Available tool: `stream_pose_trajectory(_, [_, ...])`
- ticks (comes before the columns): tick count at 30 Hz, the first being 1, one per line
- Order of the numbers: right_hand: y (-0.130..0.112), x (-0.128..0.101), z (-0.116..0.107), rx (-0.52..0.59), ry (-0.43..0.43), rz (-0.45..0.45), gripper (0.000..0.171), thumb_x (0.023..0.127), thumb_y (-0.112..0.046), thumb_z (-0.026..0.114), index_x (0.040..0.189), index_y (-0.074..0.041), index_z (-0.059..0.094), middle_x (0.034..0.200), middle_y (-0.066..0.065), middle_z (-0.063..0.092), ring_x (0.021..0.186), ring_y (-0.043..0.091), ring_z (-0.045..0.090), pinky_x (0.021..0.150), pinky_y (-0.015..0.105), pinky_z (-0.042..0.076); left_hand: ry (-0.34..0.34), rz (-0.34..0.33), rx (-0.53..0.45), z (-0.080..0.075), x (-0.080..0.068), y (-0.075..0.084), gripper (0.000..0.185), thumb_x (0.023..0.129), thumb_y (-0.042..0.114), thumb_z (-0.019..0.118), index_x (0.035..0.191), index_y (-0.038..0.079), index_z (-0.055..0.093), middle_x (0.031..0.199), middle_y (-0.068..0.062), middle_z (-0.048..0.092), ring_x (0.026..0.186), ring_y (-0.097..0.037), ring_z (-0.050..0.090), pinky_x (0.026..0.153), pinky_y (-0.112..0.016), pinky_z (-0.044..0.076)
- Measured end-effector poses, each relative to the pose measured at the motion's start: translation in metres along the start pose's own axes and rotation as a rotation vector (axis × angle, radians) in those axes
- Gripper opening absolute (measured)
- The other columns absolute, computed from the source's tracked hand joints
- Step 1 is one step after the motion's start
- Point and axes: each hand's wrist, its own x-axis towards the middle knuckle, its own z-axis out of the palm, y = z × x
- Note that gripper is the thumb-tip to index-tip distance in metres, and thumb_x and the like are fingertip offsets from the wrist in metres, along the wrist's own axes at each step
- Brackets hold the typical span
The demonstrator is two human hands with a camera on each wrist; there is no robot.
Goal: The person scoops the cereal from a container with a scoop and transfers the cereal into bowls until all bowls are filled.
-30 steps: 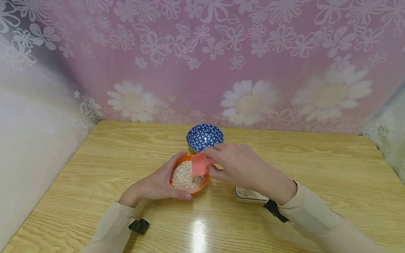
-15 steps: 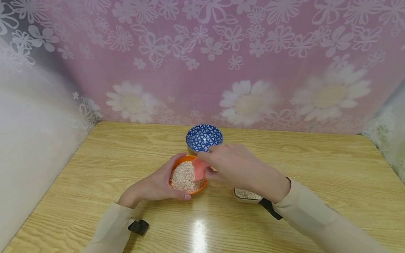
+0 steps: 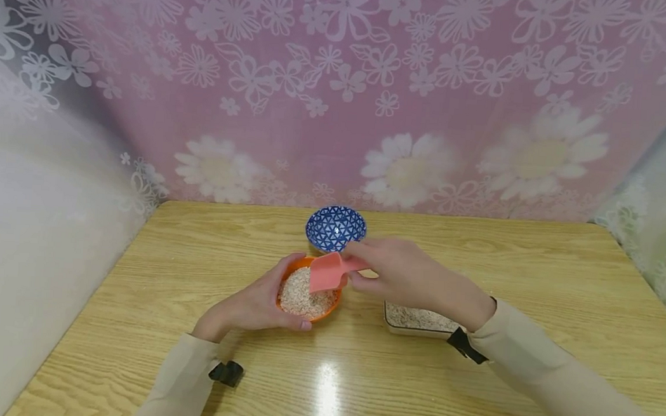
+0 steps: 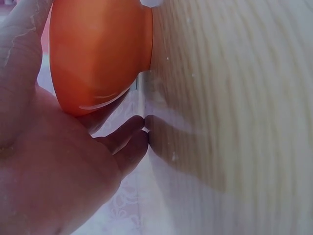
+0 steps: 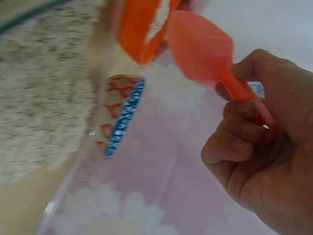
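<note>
An orange bowl (image 3: 289, 279) of pale grain sits on the wooden table (image 3: 535, 271). My left hand (image 3: 258, 302) cups its near left side, thumb and fingers curled round the rim; the left wrist view shows my palm against the orange bowl (image 4: 98, 49). My right hand (image 3: 406, 276) pinches the handle of a pink scoop (image 3: 326, 272), held just above the bowl's right rim. In the right wrist view the pink scoop (image 5: 200, 49) points toward the orange bowl (image 5: 142, 29).
A blue patterned bowl (image 3: 335, 227) stands just behind the orange one. A clear rectangular tub of grain (image 3: 414, 319) lies to the right, partly under my right wrist. A floral curtain backs the table.
The scoop dipped into the grain in the orange bowl, then lifted up and tilted. My right hand drew back to the right, uncovering more of the tub. The left hand stayed put.
</note>
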Motion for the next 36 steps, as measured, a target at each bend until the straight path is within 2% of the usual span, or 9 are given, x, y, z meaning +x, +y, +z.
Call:
stream_pose_trajectory(6, [0.020,-0.019,0.011,0.221,0.072,0.018,0.018,0.096,-0.013,0.068,0.114,-0.016,0.069,0.096,-0.006,0.068,0.067,0.006,0.049,0.059,0.021,0.044,0.021,-0.024,0.045,-0.001,-0.005,0.003,0.118,0.076,0.045,0.089,0.164,0.022,0.013,0.166,-0.001,0.027,0.147,-0.027,0.037,0.120,-0.059,0.035])
stream_pose_trajectory(10, [0.031,-0.036,0.015,0.333,0.142,0.033,0.022,0.094,-0.007,0.070,0.114,-0.017,0.070,0.091,-0.005,0.066,0.064,0.002,0.046,0.055,0.019,0.043,0.104,-0.021,0.100,-0.002,-0.007,0.009,0.113,0.076,0.051,0.086,0.163,0.026,0.017,0.167,-0.001,0.025,0.149,-0.031,0.035,0.117,-0.063,0.037])
stream_pose_trajectory(15, [0.044,-0.056,0.014,0.391,0.213,0.075,0.026,0.094,-0.003,0.069,0.113,-0.019,0.070,0.089,-0.005,0.066,0.060,0.000,0.044,0.051,0.019,0.041,0.222,0.048,0.116,0.001,-0.005,0.020,0.102,0.079,0.050,0.085,0.160,0.034,0.025,0.165,0.003,0.027,0.153,-0.033,0.031,0.117,-0.067,0.033])
stream_pose_trajectory(19, [0.051,-0.072,0.009,0.402,0.255,0.115,0.028,0.093,-0.001,0.069,0.113,-0.020,0.071,0.083,-0.008,0.064,0.057,0.001,0.043,0.049,0.020,0.039,0.267,0.121,0.099,0.005,-0.002,0.031,0.097,0.079,0.043,0.087,0.158,0.032,0.032,0.163,0.003,0.033,0.152,-0.033,0.033,0.118,-0.065,0.033])
stream_pose_trajectory(24, [0.062,-0.092,0.004,0.375,0.297,0.159,0.033,0.091,0.004,0.069,0.112,-0.020,0.071,0.080,-0.008,0.063,0.056,0.002,0.044,0.049,0.021,0.040,0.271,0.190,0.072,0.013,0.003,0.043,0.093,0.079,0.037,0.088,0.156,0.030,0.037,0.160,0.002,0.038,0.148,-0.033,0.039,0.117,-0.063,0.037])
stream_pose_trajectory(32, [0.076,-0.117,0.005,0.335,0.322,0.200,0.035,0.088,0.008,0.070,0.109,-0.019,0.071,0.075,-0.011,0.060,0.056,0.002,0.046,0.050,0.022,0.040,0.249,0.202,0.071,0.031,0.012,0.055,0.090,0.079,0.045,0.087,0.153,0.042,0.037,0.154,0.008,0.042,0.145,-0.019,0.042,0.119,-0.054,0.037])
stream_pose_trajectory(36, [0.082,-0.124,0.008,0.310,0.329,0.207,0.035,0.086,0.008,0.070,0.107,-0.020,0.071,0.073,-0.013,0.059,0.055,0.001,0.043,0.049,0.021,0.039,0.240,0.192,0.083,0.040,0.016,0.064,0.088,0.081,0.046,0.085,0.154,0.040,0.037,0.156,0.011,0.041,0.147,-0.017,0.040,0.120,-0.052,0.037])
